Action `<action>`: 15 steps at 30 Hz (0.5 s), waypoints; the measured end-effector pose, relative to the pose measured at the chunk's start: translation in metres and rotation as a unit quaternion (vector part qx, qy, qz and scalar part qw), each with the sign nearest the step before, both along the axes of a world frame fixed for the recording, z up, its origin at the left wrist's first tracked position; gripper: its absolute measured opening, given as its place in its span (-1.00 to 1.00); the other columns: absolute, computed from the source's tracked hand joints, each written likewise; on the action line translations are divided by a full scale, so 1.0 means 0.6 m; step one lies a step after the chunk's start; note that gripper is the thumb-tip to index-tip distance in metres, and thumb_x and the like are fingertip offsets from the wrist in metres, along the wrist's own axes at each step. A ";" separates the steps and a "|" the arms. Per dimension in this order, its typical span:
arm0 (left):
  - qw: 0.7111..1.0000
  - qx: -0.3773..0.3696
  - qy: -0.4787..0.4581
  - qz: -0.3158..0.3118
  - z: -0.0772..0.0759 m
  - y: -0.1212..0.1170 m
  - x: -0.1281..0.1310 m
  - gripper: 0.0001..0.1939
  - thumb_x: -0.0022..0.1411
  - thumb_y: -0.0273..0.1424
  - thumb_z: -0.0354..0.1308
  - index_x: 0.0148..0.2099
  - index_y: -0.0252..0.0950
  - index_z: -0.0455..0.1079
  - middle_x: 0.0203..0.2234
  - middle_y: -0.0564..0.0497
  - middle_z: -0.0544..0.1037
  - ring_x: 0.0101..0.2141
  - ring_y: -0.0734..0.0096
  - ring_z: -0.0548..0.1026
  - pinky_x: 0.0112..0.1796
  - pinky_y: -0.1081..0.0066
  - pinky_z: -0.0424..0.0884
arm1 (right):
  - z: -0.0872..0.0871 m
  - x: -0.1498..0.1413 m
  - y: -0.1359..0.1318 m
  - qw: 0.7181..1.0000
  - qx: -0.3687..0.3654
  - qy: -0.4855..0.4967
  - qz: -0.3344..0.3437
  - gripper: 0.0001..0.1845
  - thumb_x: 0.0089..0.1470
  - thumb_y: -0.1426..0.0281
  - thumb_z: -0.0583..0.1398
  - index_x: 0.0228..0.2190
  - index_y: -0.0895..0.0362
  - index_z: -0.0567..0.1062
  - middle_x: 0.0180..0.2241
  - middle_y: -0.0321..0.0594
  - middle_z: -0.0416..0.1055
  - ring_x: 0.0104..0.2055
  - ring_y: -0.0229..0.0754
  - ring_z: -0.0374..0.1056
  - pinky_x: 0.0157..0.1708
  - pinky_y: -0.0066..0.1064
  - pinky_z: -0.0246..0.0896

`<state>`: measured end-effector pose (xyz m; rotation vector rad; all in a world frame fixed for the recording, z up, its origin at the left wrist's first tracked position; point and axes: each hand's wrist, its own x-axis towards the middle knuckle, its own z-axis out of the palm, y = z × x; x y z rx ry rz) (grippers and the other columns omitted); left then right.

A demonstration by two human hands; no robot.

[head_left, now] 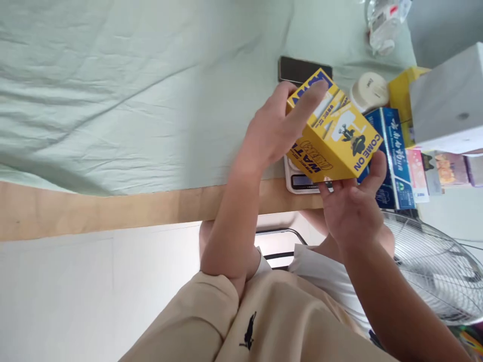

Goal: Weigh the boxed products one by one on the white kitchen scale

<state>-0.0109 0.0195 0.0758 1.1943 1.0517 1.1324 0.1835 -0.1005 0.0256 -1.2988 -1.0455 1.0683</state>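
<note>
A yellow carton (335, 136) with blue lettering is held between both hands above the edge of a bed. My left hand (277, 128) grips its left side, fingers wrapped over the top corner. From below, my right hand (352, 201) supports the carton, thumb up against its right edge. Under the carton lies a small white kitchen scale (298, 183) with a dark display, partly hidden.
A pale green sheet (132, 90) covers the bed, with a wooden frame edge (94, 208). A dark phone (298, 68), a white round lid (370, 90), a blue box (394, 156), a plastic bottle (385, 22) and a grey box (449, 100) lie nearby. A fan grille (433, 271) stands at right.
</note>
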 end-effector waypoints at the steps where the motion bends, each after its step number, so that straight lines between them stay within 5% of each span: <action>1: 1.000 0.005 0.015 -0.004 0.011 -0.009 -0.020 -0.34 0.30 0.33 0.00 -0.30 -0.21 0.26 -0.34 -0.01 0.47 -0.29 0.28 0.43 -0.18 0.23 0.22 | 0.008 -0.013 0.000 1.000 0.000 0.009 0.011 -0.24 0.03 0.25 0.24 0.18 -0.65 0.25 0.39 -0.55 0.24 0.48 0.07 0.18 0.40 0.41 0.13; 6: 0.988 0.008 0.097 0.116 0.058 -0.064 -0.138 -0.45 0.44 0.07 0.08 -0.38 -0.23 0.03 -0.35 0.00 0.33 -0.28 0.30 0.38 -0.23 0.26 0.18 | 0.045 -0.125 0.002 0.993 0.006 0.038 0.109 -0.42 0.08 0.18 0.20 0.08 -0.69 0.39 0.42 -0.89 0.12 0.55 -0.04 0.02 0.47 0.27 0.14; 10: 0.946 -0.067 0.187 0.257 0.057 -0.109 -0.243 -0.55 0.46 -0.02 0.08 -0.35 -0.21 0.13 -0.30 -0.03 0.26 -0.09 0.16 0.41 -0.07 0.20 0.25 | 0.034 -0.222 0.001 0.969 -0.057 0.098 0.221 -0.39 0.00 0.09 0.31 0.09 -0.62 0.41 0.32 -0.74 0.32 0.49 -0.03 0.13 0.52 0.22 0.08; 15: 0.926 -0.133 0.131 0.328 0.022 -0.171 -0.358 -0.62 0.45 -0.08 0.05 -0.33 -0.23 0.29 -0.34 -0.02 0.28 -0.12 0.10 0.45 0.05 -0.08 0.34 | -0.004 -0.302 -0.007 0.951 -0.099 0.079 0.283 -0.26 -0.06 -0.01 0.32 0.18 -0.51 0.33 0.33 -0.49 0.35 0.40 0.10 0.28 0.41 0.31 0.20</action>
